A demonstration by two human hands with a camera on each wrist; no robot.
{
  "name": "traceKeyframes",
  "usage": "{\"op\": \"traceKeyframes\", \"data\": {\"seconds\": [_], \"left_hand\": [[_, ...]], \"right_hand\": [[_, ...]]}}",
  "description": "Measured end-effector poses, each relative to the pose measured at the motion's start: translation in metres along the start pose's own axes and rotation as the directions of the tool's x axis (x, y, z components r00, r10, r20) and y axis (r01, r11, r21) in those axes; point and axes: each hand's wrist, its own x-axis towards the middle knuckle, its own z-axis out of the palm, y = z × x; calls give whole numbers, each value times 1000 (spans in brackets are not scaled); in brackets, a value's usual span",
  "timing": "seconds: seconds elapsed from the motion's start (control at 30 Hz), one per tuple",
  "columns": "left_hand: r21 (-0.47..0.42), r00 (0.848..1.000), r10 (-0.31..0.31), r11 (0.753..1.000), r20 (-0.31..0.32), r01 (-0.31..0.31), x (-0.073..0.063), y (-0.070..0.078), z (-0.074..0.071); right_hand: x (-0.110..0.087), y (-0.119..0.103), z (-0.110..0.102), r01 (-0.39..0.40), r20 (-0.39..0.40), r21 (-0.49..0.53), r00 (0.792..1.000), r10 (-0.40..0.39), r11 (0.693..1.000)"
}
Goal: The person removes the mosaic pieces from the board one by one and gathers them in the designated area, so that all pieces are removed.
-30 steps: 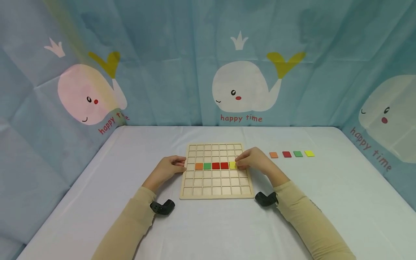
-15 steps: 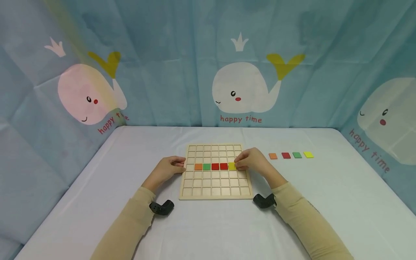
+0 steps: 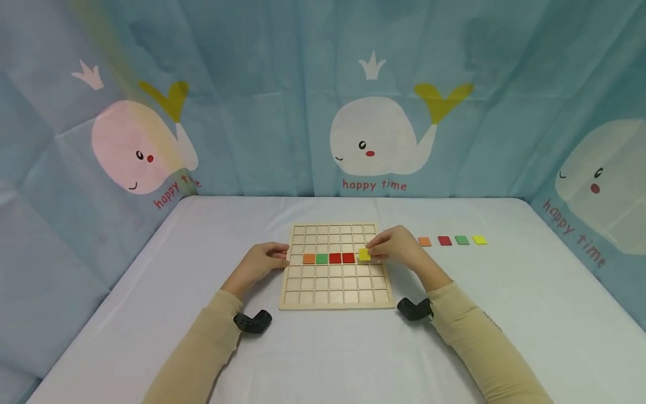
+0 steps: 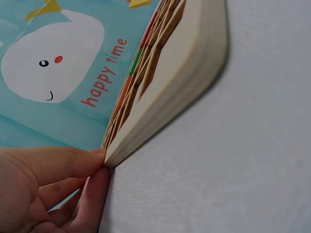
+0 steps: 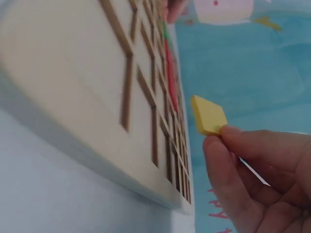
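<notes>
A square wooden grid board (image 3: 323, 283) lies on the white table. Its middle row bears an orange tile (image 3: 309, 258), a green tile (image 3: 321, 258) and two red tiles (image 3: 341, 258). My right hand (image 3: 398, 247) pinches a yellow tile (image 5: 210, 115) by one edge between thumb and fingertip. The right wrist view shows that tile tilted and raised above the grid, over the cell area right of the red tiles. At the board's left edge, my left hand (image 3: 259, 264) holds the rim, thumb and finger tips meeting at the wood (image 4: 160, 116).
To the board's right lie an orange tile (image 3: 425, 241), a red tile (image 3: 444, 240), a green tile (image 3: 461, 240) and a yellow tile (image 3: 479, 239) in a row. A blue whale-print curtain (image 3: 252, 123) surrounds the table (image 3: 323, 348). Each wrist wears a black device (image 3: 253, 322).
My right hand has lifted the yellow tile slightly up and right from the board's row. The left hand stays at the board's left edge.
</notes>
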Motion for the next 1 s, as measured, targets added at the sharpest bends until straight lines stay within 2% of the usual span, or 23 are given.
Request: {"op": "traceKeyframes", "data": {"seconds": [0.2, 0.33, 0.5, 0.77, 1.0], "left_hand": [[-20, 1000, -6, 1000, 5, 7, 1, -4, 3], [-28, 1000, 2, 1000, 7, -1, 1, -3, 3], [-12, 1000, 4, 1000, -2, -4, 2, -3, 0], [-26, 1000, 9, 1000, 7, -8, 1, -5, -1], [-16, 1000, 4, 1000, -13, -4, 2, -3, 2]], "right_hand": [[-5, 9, -12, -43, 27, 51, 999, 41, 998], [-10, 15, -23, -92, 16, 29, 996, 91, 995], [-14, 18, -41, -102, 40, 25, 994, 101, 994], [-17, 31, -63, -173, 45, -20, 984, 174, 985], [-17, 45, -75, -202, 46, 48, 979, 200, 978]]}}
